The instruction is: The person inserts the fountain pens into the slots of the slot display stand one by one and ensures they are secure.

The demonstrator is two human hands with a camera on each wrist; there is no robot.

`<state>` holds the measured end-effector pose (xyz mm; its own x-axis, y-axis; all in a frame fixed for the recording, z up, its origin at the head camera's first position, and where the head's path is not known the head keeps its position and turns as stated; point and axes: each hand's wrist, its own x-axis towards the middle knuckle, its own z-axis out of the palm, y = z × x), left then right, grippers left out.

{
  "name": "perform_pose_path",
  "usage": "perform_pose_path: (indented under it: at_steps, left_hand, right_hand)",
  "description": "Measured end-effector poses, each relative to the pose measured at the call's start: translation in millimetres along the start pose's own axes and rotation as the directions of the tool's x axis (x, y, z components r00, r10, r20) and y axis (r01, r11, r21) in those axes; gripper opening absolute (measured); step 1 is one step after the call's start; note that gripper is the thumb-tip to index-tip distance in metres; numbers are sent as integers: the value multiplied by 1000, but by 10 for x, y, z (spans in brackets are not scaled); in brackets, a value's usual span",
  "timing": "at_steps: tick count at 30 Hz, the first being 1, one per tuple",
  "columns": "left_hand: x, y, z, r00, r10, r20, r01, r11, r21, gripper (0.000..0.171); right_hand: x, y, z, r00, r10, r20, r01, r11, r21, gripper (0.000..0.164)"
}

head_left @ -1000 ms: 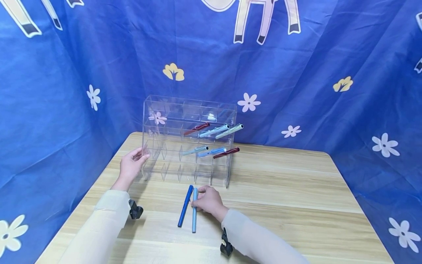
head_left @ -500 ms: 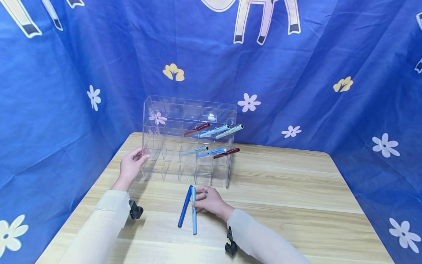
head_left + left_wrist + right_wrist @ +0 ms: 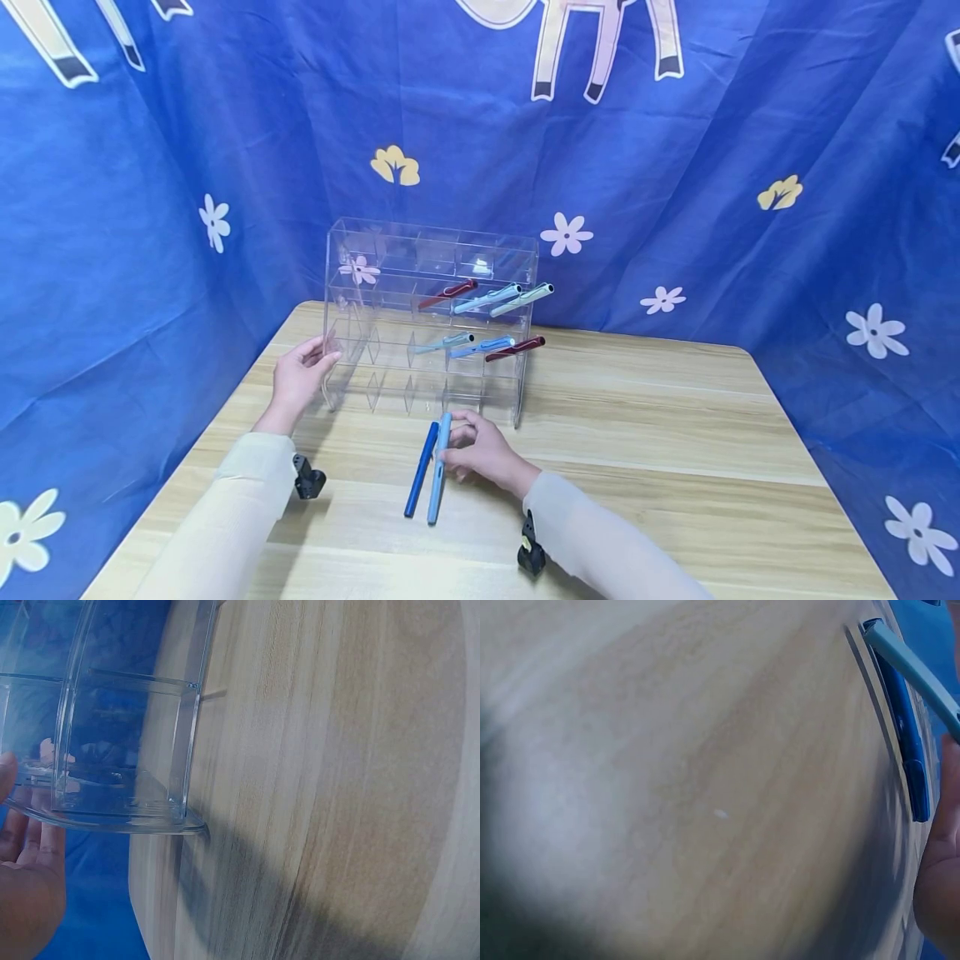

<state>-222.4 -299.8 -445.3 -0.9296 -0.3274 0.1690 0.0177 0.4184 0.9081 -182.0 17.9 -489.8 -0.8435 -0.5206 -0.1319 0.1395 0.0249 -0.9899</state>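
Observation:
My left hand [image 3: 298, 375] grips the left side panel of a clear acrylic pen rack [image 3: 427, 237], thumb on one face and fingers on the other; the left wrist view shows the fingers [image 3: 34, 844] behind the panel. In my right hand [image 3: 483, 450] a light blue pen [image 3: 437, 483] is pinched near its upper end, its lower end slanting toward me. A dark blue pen [image 3: 422, 471] lies on the table just left of it. In the right wrist view the light blue pen [image 3: 919, 671] crosses over the dark blue pen [image 3: 904, 727].
Several pens rest in the rack's right half, two rows of them, among them a dark red pen [image 3: 516, 347] and a pale green pen [image 3: 522, 299]. The wooden table [image 3: 637, 433] meets a blue patterned cloth [image 3: 450, 100] behind and at both sides.
My right hand has taken the light blue pen up a little and turned it, its lower end swinging left toward the dark blue pen. The left hand and rack stay put.

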Motion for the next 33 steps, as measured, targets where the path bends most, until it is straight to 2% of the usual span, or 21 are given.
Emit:
perform_pose_path:
  at_steps: [5,11,23,33]
  left_hand:
    - [1,-5,4,1000,-1,-4,1,1000,3,49]
    - [-7,3,2,1000,3,-1,-3,1000,-6,49]
    - [-8,15,9,1000,0,-6,0,1000,-4,48]
    - [-5,-1,-3,1000,16,2,-16,1000,10,51]
  right_hand:
    - [-1,-48,-36,998,-44,33,44,999,9,63]
    - [-34,-160,-51,997,-69,43,69,998,-5,58]
    - [-5,-166,-107,997,-70,-9,71,991,112,52]
    - [3,-252,-145,994,-106,-36,110,985,134,35]
